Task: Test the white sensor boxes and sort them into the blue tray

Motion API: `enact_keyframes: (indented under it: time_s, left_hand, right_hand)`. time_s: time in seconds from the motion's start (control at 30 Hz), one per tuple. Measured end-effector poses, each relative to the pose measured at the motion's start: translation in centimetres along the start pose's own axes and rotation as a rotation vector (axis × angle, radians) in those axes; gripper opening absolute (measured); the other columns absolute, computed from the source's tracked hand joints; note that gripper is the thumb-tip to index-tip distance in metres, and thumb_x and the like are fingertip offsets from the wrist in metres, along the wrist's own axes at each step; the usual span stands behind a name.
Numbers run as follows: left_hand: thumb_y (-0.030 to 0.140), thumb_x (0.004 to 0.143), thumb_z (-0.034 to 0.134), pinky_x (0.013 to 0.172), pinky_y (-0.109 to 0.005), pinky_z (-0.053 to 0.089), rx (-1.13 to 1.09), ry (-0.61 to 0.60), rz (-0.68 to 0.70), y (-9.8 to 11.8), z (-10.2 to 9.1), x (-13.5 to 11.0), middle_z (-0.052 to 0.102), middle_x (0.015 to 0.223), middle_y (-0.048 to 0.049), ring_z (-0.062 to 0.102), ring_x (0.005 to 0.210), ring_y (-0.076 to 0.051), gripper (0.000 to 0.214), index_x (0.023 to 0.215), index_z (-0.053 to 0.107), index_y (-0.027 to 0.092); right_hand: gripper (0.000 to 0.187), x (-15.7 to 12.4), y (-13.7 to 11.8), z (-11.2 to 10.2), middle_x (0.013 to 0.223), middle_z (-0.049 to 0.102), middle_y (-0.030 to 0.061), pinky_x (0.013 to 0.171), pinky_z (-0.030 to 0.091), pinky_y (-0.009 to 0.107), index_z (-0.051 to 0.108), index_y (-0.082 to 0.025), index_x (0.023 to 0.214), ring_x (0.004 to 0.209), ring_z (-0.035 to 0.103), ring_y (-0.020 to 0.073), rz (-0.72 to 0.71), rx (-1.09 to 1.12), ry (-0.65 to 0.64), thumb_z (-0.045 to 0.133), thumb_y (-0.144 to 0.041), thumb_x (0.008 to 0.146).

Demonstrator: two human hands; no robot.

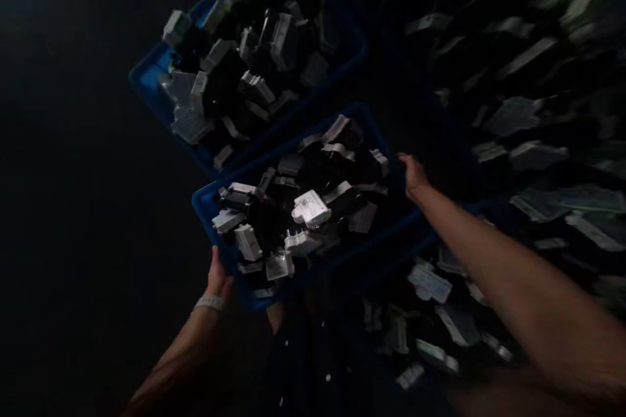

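Observation:
A blue plastic crate (342, 265) is held between my two hands, tilted in the view. My left hand (218, 278), with a light band on its wrist, grips the near left end; its thumb points up along the wall and the other fingers are hidden. At the opposite end, my right hand (413, 179) is closed on the crate's right wall, fingers partly out of sight. Inside lie many white and black boxy plastic parts, too dark to name exactly. One bright white part (312, 208) rests on top of the pile.
Just beyond stands another blue crate (141, 75) heaped with similar parts. More white and dark parts (430, 281) lie below my right forearm. A large blurred heap (538, 150) fills the right side. The left side is very dark floor.

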State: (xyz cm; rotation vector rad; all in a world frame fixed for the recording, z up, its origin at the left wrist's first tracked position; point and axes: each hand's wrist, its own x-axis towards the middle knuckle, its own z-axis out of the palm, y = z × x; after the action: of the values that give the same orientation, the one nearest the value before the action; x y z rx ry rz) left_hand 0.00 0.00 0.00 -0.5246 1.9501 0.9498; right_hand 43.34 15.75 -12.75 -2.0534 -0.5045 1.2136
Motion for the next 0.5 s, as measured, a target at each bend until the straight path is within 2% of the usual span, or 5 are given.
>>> enact_keyframes:
  time_s: [0.1,0.2,0.27,0.37,0.5]
  left_hand:
    - [0.041,0.093,0.039,0.093,-0.037,0.051,0.000,-0.035,-0.008,-1.3,2.5,-0.5,0.071,0.075,-0.0041,0.070,0.082,-0.021,0.035,0.103,0.065,0.019]
    - [0.043,0.093,0.038,0.089,-0.038,0.053,0.008,-0.059,-0.021,-2.7,5.3,-0.7,0.069,0.075,-0.0032,0.069,0.079,-0.020,0.035,0.102,0.062,0.020]
    - [0.046,0.094,0.033,0.085,-0.038,0.054,0.023,-0.059,-0.035,-3.8,7.3,-0.6,0.067,0.072,-0.0021,0.068,0.073,-0.019,0.038,0.099,0.060,0.020]
    - [0.049,0.094,0.021,0.077,-0.035,0.056,0.072,-0.044,-0.050,-5.5,10.0,-0.3,0.062,0.068,-0.0008,0.066,0.066,-0.018,0.045,0.093,0.057,0.022]
    - [0.049,0.092,0.023,0.073,-0.030,0.054,0.213,-0.055,-0.053,-6.5,11.4,-0.2,0.060,0.075,-0.0028,0.065,0.074,-0.017,0.040,0.086,0.055,0.025]
  right_hand:
    - [0.040,-4.4,1.2,-4.9,0.121,0.059,0.0067,0.107,0.029,0.042,0.061,-0.021,0.101,0.120,0.047,0.0227,-0.037,0.001,0.099,0.054,-0.037,0.065]
    - [0.050,-12.5,3.9,-9.7,0.115,0.063,0.0083,0.103,0.034,0.049,0.060,-0.023,0.106,0.115,0.053,0.0274,0.012,0.014,0.137,0.057,-0.047,0.063]
    - [0.049,-19.8,6.1,-12.6,0.112,0.066,0.0073,0.103,0.037,0.047,0.062,-0.028,0.106,0.115,0.055,0.0287,0.148,0.037,0.056,0.063,-0.049,0.061]
    - [0.038,-31.0,9.2,-15.7,0.103,0.070,-0.0004,0.100,0.041,0.047,0.065,-0.041,0.099,0.110,0.060,0.0292,0.426,0.059,0.003,0.065,-0.051,0.062]
    - [0.032,-42.6,11.4,-17.0,0.095,0.072,-0.0038,0.097,0.045,0.047,0.067,-0.048,0.086,0.106,0.062,0.0308,0.718,0.103,-0.048,0.063,-0.058,0.056]
